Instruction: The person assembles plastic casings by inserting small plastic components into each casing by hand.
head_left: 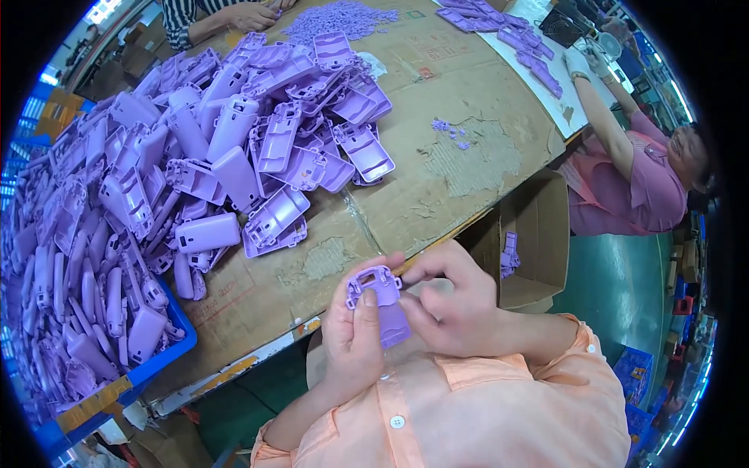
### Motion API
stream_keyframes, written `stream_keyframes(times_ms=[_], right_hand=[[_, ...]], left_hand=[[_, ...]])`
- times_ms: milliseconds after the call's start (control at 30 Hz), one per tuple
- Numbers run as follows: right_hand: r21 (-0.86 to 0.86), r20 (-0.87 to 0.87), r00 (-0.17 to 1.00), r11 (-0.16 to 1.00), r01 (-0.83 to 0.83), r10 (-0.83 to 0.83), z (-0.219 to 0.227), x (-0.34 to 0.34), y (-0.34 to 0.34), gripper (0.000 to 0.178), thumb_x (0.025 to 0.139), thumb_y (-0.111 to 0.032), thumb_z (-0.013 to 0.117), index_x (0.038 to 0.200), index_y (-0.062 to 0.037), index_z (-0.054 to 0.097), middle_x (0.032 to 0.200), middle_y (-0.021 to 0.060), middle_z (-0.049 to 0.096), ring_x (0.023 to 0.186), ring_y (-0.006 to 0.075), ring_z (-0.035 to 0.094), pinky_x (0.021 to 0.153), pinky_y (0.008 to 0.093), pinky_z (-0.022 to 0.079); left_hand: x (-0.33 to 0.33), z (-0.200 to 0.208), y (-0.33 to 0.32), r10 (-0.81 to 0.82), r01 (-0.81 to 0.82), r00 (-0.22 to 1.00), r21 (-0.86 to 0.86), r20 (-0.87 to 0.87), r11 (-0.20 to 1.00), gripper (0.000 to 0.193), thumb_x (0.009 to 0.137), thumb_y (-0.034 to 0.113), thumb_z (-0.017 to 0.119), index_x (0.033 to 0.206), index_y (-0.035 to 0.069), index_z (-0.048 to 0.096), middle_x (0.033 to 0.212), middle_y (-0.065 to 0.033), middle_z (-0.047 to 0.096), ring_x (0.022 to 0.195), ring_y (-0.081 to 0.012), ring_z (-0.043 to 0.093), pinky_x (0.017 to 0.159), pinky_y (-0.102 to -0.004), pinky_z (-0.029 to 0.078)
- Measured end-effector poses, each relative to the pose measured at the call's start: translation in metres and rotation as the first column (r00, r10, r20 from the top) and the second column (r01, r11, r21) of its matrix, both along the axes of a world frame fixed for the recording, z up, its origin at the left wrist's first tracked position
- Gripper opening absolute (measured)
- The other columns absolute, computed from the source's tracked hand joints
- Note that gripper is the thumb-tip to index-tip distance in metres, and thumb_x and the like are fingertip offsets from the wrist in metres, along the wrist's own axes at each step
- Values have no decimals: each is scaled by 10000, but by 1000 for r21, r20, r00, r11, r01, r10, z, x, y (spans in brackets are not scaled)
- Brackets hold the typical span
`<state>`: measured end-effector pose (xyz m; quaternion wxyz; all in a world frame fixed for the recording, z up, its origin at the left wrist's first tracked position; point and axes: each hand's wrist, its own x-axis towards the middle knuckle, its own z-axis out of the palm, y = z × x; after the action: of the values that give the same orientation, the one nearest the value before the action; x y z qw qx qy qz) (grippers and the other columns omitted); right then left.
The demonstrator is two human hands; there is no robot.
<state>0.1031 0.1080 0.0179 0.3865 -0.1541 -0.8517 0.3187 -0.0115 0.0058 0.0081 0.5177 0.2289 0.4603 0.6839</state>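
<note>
In front of you, the cardboard-covered surface [390,210] takes up much of the view. Over its left side spreads a heap of purple plastic shells [234,125], part of it in a blue crate [162,362]. To your right, beside the surface's edge, stands an open carton [546,226] with a purple piece [509,253] inside.

Your right hand [460,308] is close by the right edge of the part you hold, thumb and index finger curled in; whether that grip pinches anything, I cannot tell. Your left hand [351,339] has a narrow grip on one purple shell [394,324], thumb across its face, just before your shirt.

The step in hand looks like close finger work around the shell's slotted upper end. Working there would seem to call for a steady left thumb and a light right fingertip, as those thin loops might snap.

Smallest are the purple bits [335,19], piled at the far side.
</note>
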Motion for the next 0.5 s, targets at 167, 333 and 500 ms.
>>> stream_keyframes(times_ms=[167, 333, 500], right_hand=[[-877, -35, 997, 476, -63, 66, -4, -8, -10, 40, 784, -3, 637, 789, 35, 651, 826, 10, 557, 744, 26, 495, 601, 189, 404], [-983, -47, 995, 170, -62, 89, -2, -8, -8, 43, 785, 8, 628, 779, 17, 669, 778, 4, 582, 708, 34, 500, 620, 198, 410], [-974, -39, 992, 219, -65, 122, -6, -5, -3, 54, 779, 4, 625, 750, 13, 669, 756, 12, 590, 703, 46, 504, 620, 215, 414]], left_hand=[[0, -2, 2, -2, 7, 932, 14, -362, 1000, 316, 958, 90, 347, 1238, -40, 412, 1290, -179, 462, 1143, -206, 483, 957, -309, 378], [-1, 1, -1, -61, 53, 950, -35, -306, 998, 315, 960, 96, 328, 1230, -39, 419, 1283, -169, 466, 1123, -197, 497, 950, -305, 382], [0, 7, 3, -76, 65, 947, -47, -312, 997, 320, 960, 106, 332, 1226, -45, 427, 1241, -158, 498, 1107, -188, 506, 935, -295, 389]])
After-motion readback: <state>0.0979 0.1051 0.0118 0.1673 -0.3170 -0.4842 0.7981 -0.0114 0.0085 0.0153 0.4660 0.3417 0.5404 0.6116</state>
